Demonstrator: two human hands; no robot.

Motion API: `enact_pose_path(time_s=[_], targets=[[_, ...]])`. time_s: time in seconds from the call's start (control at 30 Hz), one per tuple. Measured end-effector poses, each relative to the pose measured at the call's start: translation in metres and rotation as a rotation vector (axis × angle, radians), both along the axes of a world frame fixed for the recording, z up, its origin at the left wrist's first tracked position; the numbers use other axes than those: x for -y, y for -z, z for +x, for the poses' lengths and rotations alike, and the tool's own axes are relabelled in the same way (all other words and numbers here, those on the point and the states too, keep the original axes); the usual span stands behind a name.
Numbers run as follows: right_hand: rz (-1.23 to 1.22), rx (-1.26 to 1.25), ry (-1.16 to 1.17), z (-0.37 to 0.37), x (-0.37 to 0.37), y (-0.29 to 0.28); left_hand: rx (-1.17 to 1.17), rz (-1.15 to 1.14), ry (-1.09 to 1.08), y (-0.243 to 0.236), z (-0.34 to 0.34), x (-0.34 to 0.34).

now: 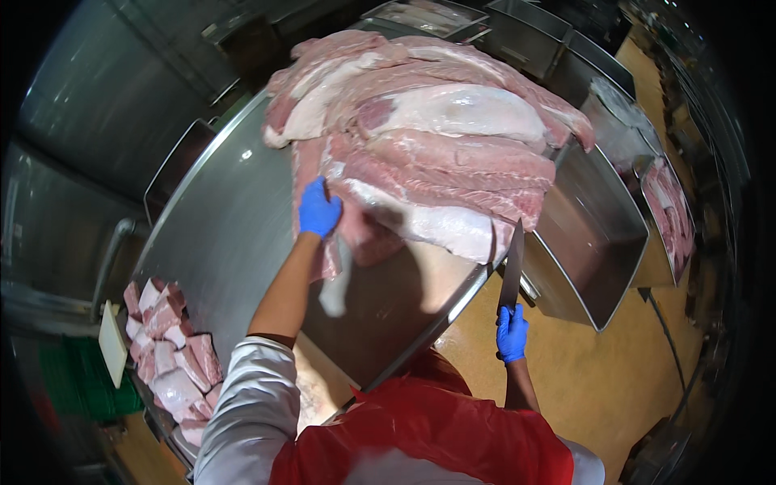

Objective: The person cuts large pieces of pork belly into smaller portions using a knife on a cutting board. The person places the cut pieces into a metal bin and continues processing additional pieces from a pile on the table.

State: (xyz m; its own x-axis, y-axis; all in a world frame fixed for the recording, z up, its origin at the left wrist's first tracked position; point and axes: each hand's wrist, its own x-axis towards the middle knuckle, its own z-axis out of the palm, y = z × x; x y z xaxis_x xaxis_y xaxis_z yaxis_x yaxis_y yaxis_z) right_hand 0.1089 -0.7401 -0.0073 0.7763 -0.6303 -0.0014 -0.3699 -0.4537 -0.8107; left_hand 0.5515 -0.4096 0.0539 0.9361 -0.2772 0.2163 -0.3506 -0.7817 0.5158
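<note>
Long slabs of raw meat with white fat (461,113) lie heaped over the far side of a steel table (234,218). My left hand (319,208), in a blue glove, rests against the near left edge of the pile, on a strip of meat; its fingers are partly hidden, and whether they grip the meat does not show. To the right, beyond the table's edge, my right hand (511,333), also gloved in blue, is wrapped round the handle of a long knife (512,271). The blade points up and away, its tip close to the near right end of the slabs.
Cut chunks of meat (174,356) are piled at the lower left, near a white board (112,343) and a green crate (85,380). A deep steel bin (594,226) stands right of the table. Beyond it, another container holds meat (669,214).
</note>
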Motion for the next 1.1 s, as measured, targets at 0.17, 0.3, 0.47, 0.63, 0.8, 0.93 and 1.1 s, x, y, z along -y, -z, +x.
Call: enact_pose_path(time_s=[0.17,0.3,0.47,0.63,0.8,0.93,1.1], targets=[[0.083,-0.042,0.167,0.015,0.019,0.008,0.336,-0.050,0.378,-0.047,0.058,0.092],[0.184,-0.035,0.211,0.031,0.025,0.013,0.274,0.115,0.605,-0.090,0.115,0.183],[0.171,-0.028,0.236,0.021,0.034,0.016,-0.146,0.371,0.654,-0.106,0.192,0.212],[0.303,-0.027,0.398,0.006,0.031,-0.003,-0.370,0.338,0.668,-0.119,0.188,0.226],[0.281,0.058,0.315,0.033,0.034,-0.005,-0.259,0.400,0.733,-0.131,0.177,0.188],[0.497,0.257,0.239,0.098,0.039,-0.018,-0.158,0.297,0.676,-0.149,0.142,0.166],[0.554,0.611,0.118,0.196,0.048,-0.063,-0.058,0.318,0.619,-0.188,0.039,0.150]])
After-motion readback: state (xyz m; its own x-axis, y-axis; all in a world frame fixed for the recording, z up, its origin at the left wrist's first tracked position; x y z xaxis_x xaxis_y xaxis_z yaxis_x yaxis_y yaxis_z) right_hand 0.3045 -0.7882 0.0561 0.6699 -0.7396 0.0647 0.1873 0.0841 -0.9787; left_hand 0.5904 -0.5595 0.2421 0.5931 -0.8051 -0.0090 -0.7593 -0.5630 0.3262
